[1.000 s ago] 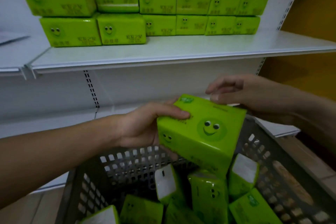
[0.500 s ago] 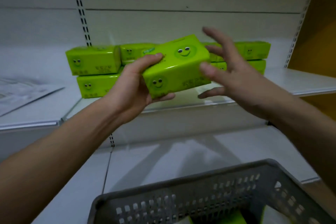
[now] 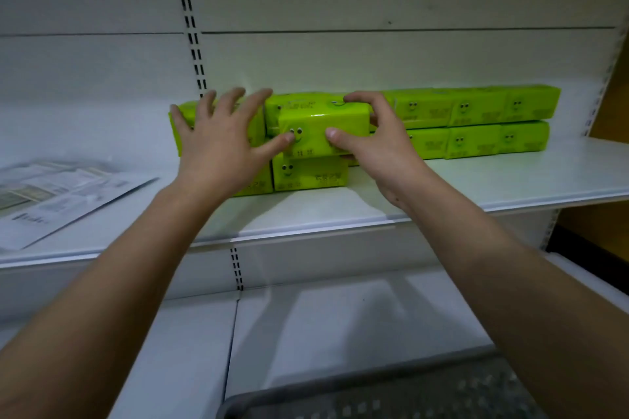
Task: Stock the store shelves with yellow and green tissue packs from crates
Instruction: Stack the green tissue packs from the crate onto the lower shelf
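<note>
The grey perforated plastic crate (image 3: pixel 391 398) is cut off by the bottom edge, its contents unseen. The printed white paper sheet (image 3: pixel 61 201) at the left edge is blurred and unreadable. Lettering on the stacked green tissue packs (image 3: pixel 476 126) is too small to be read.

No text can be read with certainty. The front green tissue pack (image 3: pixel 323 133) carries a printed smiley face and a short line of dark characters below it — too blurred to make out. The pack under it (image 3: pixel 309 172) shows a smiley and dark characters at its lower right, likewise illegible. The packs in the row to the right (image 3: pixel 473 122) each bear a small smiley and faint print, unreadable. The paper sheets (image 3: pixel 64 194) on the left of the shelf (image 3: pixel 476 180) hold blocks of fine print and one dark word near the lower edge — blurred beyond reading.
</note>
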